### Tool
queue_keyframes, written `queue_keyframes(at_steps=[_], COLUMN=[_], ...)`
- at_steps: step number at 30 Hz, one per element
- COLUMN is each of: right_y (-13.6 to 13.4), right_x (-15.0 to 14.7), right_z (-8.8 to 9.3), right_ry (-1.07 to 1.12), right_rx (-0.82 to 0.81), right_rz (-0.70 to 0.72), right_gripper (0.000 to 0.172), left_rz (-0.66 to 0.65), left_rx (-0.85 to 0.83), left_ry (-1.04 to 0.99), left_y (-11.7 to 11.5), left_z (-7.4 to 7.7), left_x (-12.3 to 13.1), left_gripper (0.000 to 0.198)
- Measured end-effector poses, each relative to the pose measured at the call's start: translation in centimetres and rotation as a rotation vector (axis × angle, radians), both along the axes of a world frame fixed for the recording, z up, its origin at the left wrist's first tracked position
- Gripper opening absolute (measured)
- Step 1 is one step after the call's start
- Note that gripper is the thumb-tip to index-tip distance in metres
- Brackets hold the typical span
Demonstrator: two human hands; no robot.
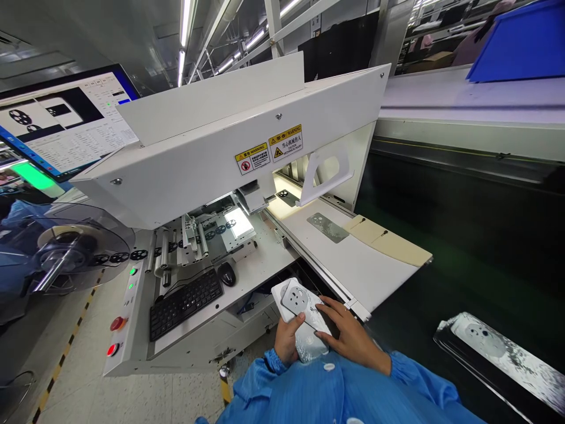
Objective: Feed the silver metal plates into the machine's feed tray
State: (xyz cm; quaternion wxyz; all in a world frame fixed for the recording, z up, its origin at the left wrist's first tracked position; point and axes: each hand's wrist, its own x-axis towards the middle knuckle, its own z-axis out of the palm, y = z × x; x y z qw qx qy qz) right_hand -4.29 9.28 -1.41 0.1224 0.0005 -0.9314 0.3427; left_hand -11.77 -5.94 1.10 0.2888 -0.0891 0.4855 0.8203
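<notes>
In front of my chest, my left hand (288,340) grips pale phone back panels with its thumb on top. The lower back panel (311,347) sticks out beneath a second one. This upper back panel (309,304) lies at an angle, with a round camera area full of holes and dark speckled print. My right hand (351,335) has its fingers and thumb closed about the upper panel's right end. Both hands are just below the white feed belt of a machine. Another back panel (327,228) lies flat on that belt (353,265).
The white machine (247,141) stands ahead, with a keyboard (185,303) and a mouse (226,274) on its ledge. A label reel (66,247) and a monitor (66,123) are at left. More speckled panels (521,359) lie in a black tray at lower right. A blue bin (521,41) stands on the shelf.
</notes>
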Motion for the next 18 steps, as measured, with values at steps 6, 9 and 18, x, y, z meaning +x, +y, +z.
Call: queue_keyframes(at_steps=[6,9,18], right_y=[0.07,0.10,0.23], right_x=[0.15,0.22,0.38], right_z=[0.13,0.08,0.04], right_ry=[-0.015,-0.029,-0.033], right_rx=[-0.001,0.004,-0.011], right_rz=[-0.001,-0.008,-0.014], right_gripper=[0.056,0.056,0.056], left_rz=[-0.029,-0.039,-0.021], left_rx=[0.043,0.042,0.009], left_ry=[0.027,0.022,-0.005], left_y=[-0.03,0.00,0.32], left_z=[-0.44,-0.68,-0.02], left_x=[0.08,0.13,0.27], left_gripper=[0.073,0.070,0.077])
